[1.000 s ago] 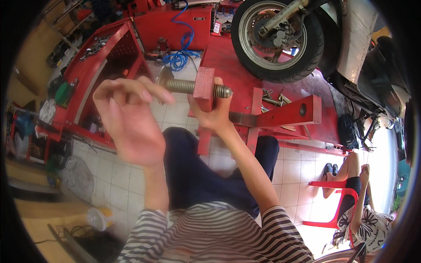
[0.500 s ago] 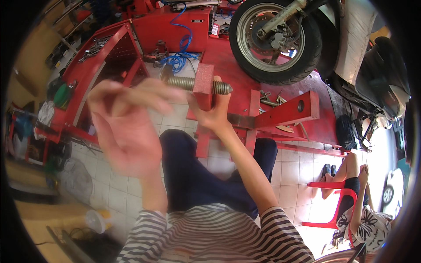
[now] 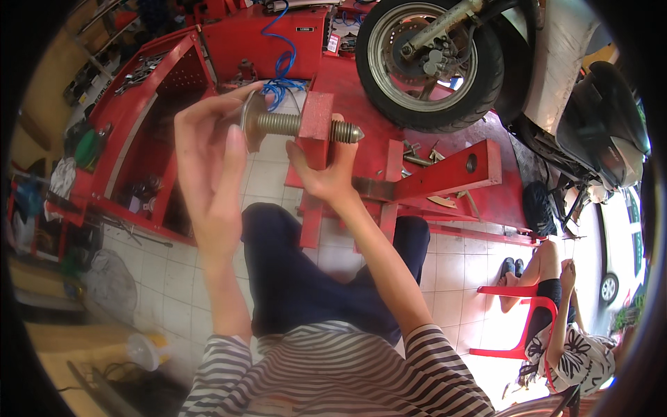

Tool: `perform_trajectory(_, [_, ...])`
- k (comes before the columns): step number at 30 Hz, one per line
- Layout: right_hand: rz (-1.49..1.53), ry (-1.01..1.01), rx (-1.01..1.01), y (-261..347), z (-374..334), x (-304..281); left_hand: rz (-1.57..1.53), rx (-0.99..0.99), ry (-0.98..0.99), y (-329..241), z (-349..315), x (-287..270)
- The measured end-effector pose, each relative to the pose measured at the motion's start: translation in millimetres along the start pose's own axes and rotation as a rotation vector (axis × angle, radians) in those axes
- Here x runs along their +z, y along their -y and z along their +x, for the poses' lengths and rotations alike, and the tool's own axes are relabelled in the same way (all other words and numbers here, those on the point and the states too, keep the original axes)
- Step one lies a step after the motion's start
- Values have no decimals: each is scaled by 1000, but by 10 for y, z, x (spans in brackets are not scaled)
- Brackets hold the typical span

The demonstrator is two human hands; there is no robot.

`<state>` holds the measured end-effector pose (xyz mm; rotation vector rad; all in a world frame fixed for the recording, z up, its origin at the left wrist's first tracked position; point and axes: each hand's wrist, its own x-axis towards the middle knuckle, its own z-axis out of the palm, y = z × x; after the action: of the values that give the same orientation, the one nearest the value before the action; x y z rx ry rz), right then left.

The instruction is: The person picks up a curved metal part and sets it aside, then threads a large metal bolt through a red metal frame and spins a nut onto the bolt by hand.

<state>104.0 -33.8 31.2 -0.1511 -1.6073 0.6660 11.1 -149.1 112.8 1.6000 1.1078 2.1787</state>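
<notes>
A thick threaded screw runs sideways through a red metal upright. Its pointed tip comes out on the right side, and a round metal disc is at its left end. My left hand is curled about that disc, thumb on the near side and fingers reaching over the top. Just below the screw, my right hand grips the red upright; some of its fingers are hidden behind the metal. Right of it, a second red upright with a hole belongs to the same frame.
A motorcycle wheel stands beyond on a red platform. Metal parts lie behind the frame. At left is a red tool cabinet; a blue hose coils at the back. A person sits on a red chair at right.
My left hand, blurred and in front of the screw before, has come round the disc at its left end. My right hand stays on the upright. The whole view has shifted slightly.
</notes>
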Motion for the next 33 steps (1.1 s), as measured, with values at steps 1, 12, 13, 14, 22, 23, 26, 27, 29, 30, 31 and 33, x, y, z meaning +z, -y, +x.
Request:
perform_trajectory(1, [-7,-7,-22,9,-7,0,-25,4,16,22,13,-27])
perform_trajectory(12, [20,19,44,-138,-46,5,140,-256,120,32,5,-56])
perform_trajectory(13, [38,28,71,-143,-77,4,17,-234,89,77,-1,-23])
perform_trajectory(14, [53,35,98,-132,-90,3,-109,-213,60,114,6,1])
perform_trajectory(22, [-9,28,38,-12,-86,-15,-297,97,104,75,61,-116])
perform_trajectory(23, [-23,21,27,-34,-70,-11,-233,89,20,39,49,-81])
perform_trajectory(26, [50,25,138,-79,-48,4,303,68,-255,93,12,-16])
perform_trajectory(27, [10,13,83,-84,-19,-1,268,-67,-149,97,12,-55])
perform_trajectory(29, [-69,-1,-24,-82,47,-20,194,-340,58,57,22,-86])
perform_trajectory(30, [-56,2,-15,-90,41,-21,100,-304,107,74,44,-82])
perform_trajectory(31, [-44,6,-7,-108,27,-20,77,-269,72,86,69,-75])
perform_trajectory(33, [5,11,42,-120,-4,-11,29,-199,8,86,127,-32])
